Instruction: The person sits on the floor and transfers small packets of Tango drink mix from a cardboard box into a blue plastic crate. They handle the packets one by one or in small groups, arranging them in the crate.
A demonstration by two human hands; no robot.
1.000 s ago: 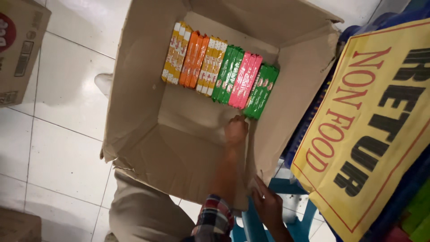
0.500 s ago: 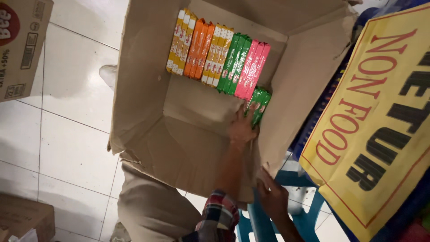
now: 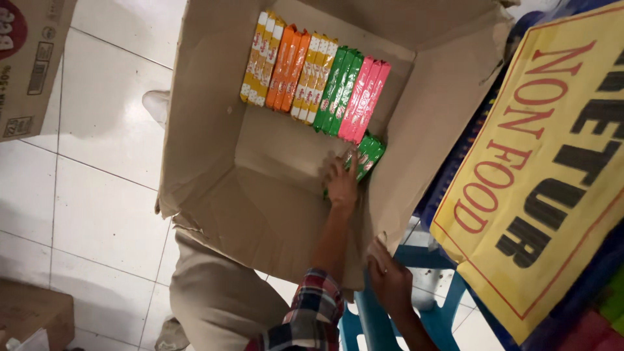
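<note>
The green packet bundle [image 3: 370, 153] is a stack of slim green wrappers lying on the floor of the cardboard box [image 3: 208, 130], just below the upright row of packets [image 3: 315, 75]. The left hand [image 3: 340, 182] rests on the bundle's near end, fingers spread over it. The right hand [image 3: 389, 279] grips the box's near wall. Since the earlier frame, the bundle has left the row and sits lower.
</note>
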